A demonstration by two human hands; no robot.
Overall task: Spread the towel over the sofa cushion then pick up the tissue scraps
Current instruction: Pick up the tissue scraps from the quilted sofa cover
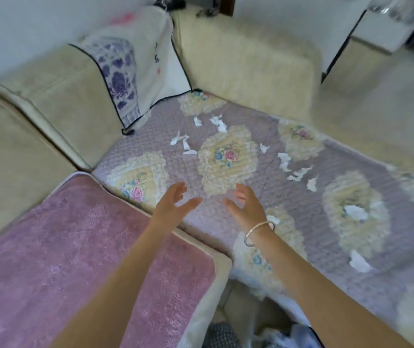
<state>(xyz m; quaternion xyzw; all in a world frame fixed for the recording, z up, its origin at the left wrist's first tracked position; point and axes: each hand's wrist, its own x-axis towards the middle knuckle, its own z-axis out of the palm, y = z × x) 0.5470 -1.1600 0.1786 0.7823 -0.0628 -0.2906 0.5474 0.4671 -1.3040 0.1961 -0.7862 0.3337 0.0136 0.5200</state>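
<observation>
The pink towel (70, 249) lies flat across the sofa cushion (208, 292) at the lower left, covering nearly all of it, with a pale strip of cushion showing along the near and right edges. White tissue scraps (286, 163) are scattered over the quilted floral cover (326, 156) on the neighbouring seat: one cluster toward the back corner, another further right, and a few larger pieces near the front right.

Both hands hover above the quilted cover, just past the towel's far corner, palms turned toward each other. The left hand (173, 204) has its grip spread, fingers loosely extended, holding nothing. The right hand (244, 205) is likewise spread wide and empty, with a silver bracelet (258, 233) on its wrist. Neither hand touches a scrap; the nearest cluster lies well beyond the fingertips.

A blue-and-white patterned cloth (125, 79) drapes over the beige backrest in the corner.
</observation>
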